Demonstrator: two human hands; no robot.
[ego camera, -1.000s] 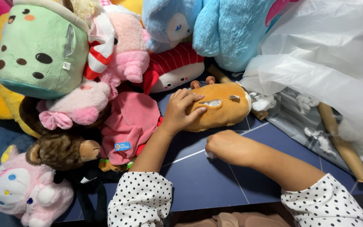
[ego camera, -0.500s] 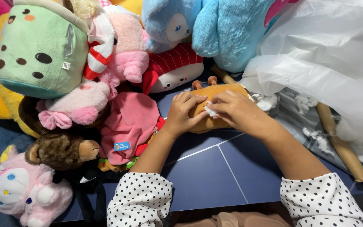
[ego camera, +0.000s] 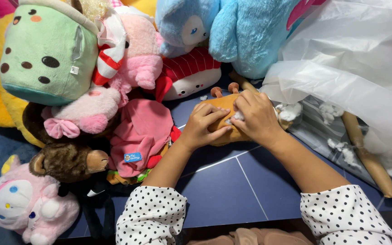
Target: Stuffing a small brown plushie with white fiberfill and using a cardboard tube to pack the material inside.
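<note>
An orange-brown plush toy (ego camera: 223,105) lies on the blue floor mat (ego camera: 232,186) in the middle of the view. My left hand (ego camera: 203,124) grips its near left side with fingers curled over it. My right hand (ego camera: 256,117) rests on top of the toy, fingers pressed at a bit of white stuffing (ego camera: 235,117) showing at the toy's surface. Both hands cover most of the toy, so only its upper left part and two small feet (ego camera: 224,89) show.
A heap of plush toys fills the left: a green round one (ego camera: 41,54), a pink one (ego camera: 141,131), a brown monkey (ego camera: 66,159), a blue one (ego camera: 246,31). A clear plastic bag (ego camera: 355,68) with loose stuffing tufts and wooden sticks (ego camera: 368,156) lies at right.
My right hand came up from the mat onto the orange-brown toy and now presses at the white stuffing. My left hand stayed on the toy.
</note>
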